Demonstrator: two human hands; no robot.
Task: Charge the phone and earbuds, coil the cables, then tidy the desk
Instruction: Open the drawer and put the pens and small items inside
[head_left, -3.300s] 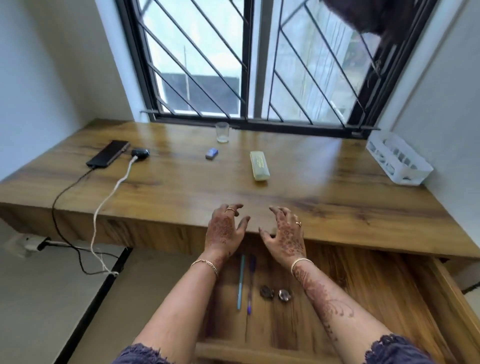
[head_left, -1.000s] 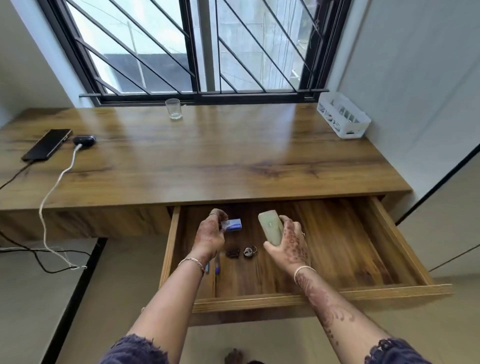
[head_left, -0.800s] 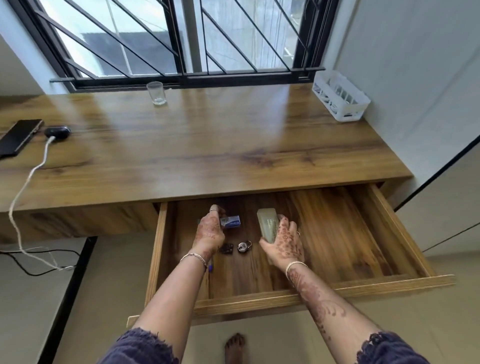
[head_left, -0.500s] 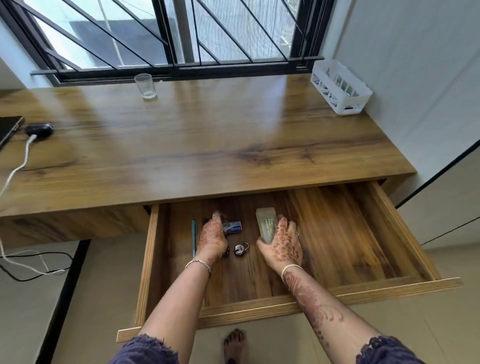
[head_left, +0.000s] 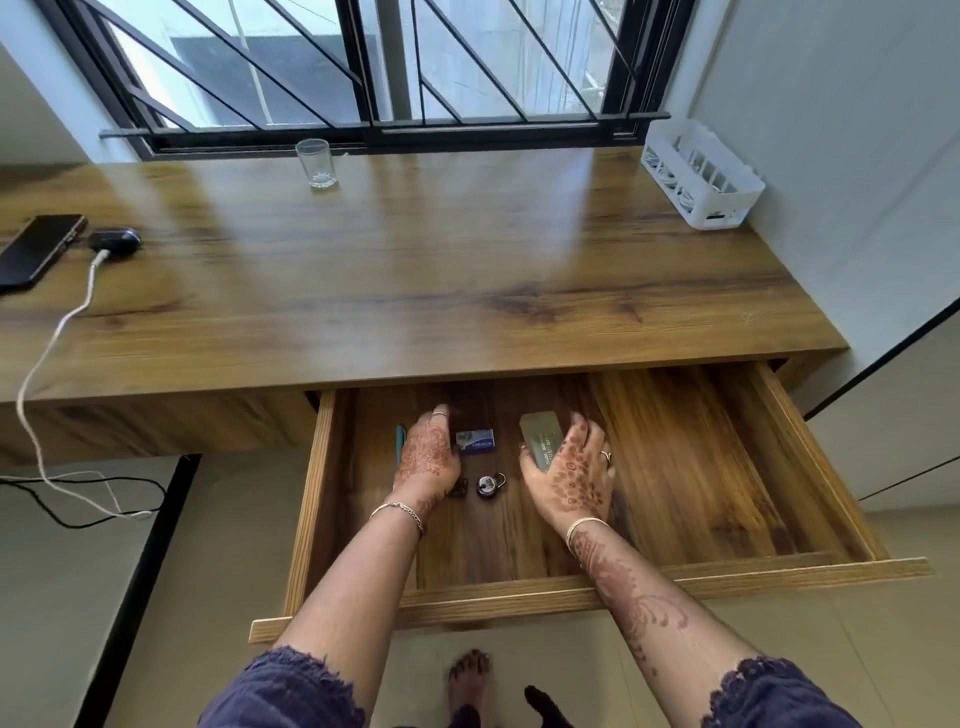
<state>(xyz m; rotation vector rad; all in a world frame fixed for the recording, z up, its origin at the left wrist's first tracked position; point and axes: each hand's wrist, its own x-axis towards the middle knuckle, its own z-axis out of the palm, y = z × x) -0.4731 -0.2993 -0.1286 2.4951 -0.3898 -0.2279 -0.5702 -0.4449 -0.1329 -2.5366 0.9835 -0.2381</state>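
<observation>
The desk drawer (head_left: 779, 569) is pulled out and both my hands are inside it. My left hand (head_left: 427, 460) rests on the drawer floor, fingers loose, right beside a small blue box (head_left: 477, 442) lying flat. My right hand (head_left: 570, 470) grips a pale green case (head_left: 540, 436), thumb on one side and fingers on the other, low on the drawer floor. At the desk's far left lie the black phone (head_left: 40, 249) and the dark earbuds case (head_left: 116, 240), with a white cable (head_left: 54, 338) plugged in and trailing to the floor.
A round padlock (head_left: 489, 485) and a small dark item lie between my hands, and a teal pen (head_left: 400, 441) lies left of my left hand. A glass (head_left: 315, 162) stands by the window. A white basket (head_left: 701, 179) sits at the back right.
Both hands carried the blue box and green case from the desk down into the drawer. The box now lies on the drawer floor beside my left hand; the case has been lowered.
</observation>
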